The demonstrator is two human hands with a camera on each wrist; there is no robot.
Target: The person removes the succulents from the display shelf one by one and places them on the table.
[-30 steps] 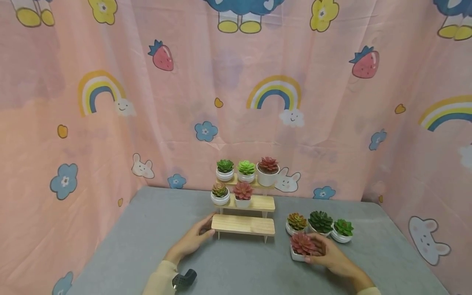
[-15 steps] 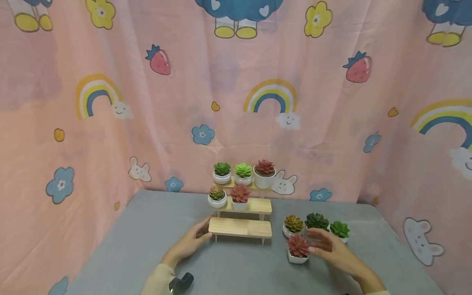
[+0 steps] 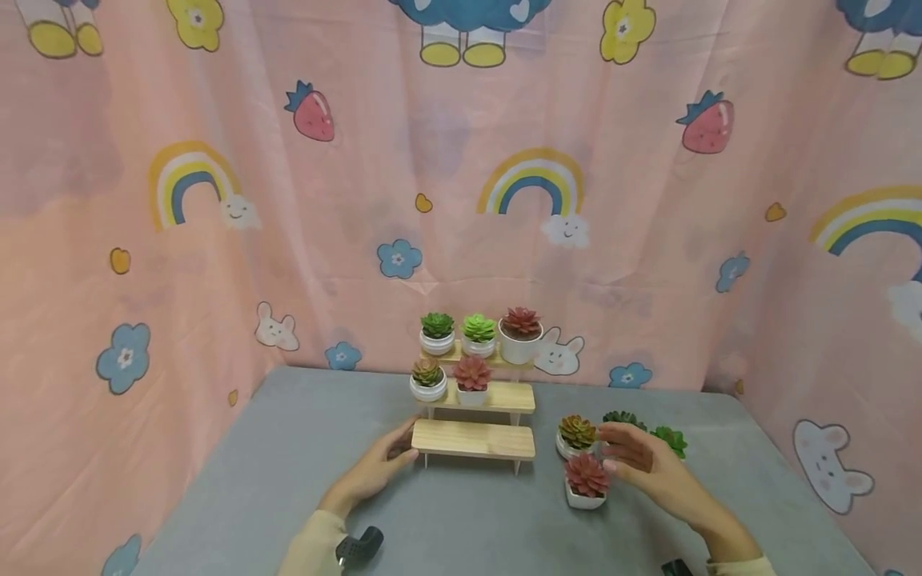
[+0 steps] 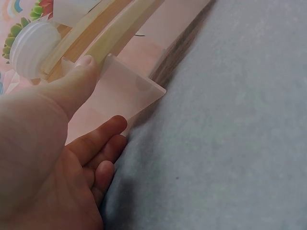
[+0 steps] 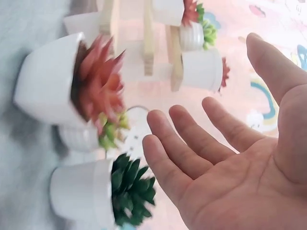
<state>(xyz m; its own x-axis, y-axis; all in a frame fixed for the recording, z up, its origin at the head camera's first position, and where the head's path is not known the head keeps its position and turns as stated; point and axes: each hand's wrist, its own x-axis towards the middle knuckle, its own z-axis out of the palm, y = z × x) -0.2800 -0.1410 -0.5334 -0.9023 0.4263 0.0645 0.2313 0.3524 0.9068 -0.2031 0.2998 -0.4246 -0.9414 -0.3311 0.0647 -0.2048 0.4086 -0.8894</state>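
Note:
In the head view my left hand (image 3: pixel 370 480) is at the left end of the lowest step of a three-step wooden stand (image 3: pixel 473 440). The left wrist view has its thumb against the board's end and its loosely bent fingers beside the translucent leg (image 4: pixel 120 93). My right hand (image 3: pixel 659 472) is spread, palm toward the plants, holding nothing. Just left of its thumb stands a red succulent in a square white pot (image 3: pixel 587 482), upright on the table. Behind that hand, a dark green succulent (image 5: pixel 132 191) is partly hidden in the head view.
An olive-orange succulent (image 3: pixel 577 434) and a green one (image 3: pixel 671 440) stand close by my right hand. On the stand's upper steps sit several potted succulents, including a red one (image 3: pixel 521 332) at top right. A pink patterned curtain (image 3: pixel 461 272) hangs behind the grey table (image 3: pixel 461 528).
My right hand has let go of the red succulent's pot and drawn back up and to the right. The pot stays on the table. My left hand keeps its place at the stand.

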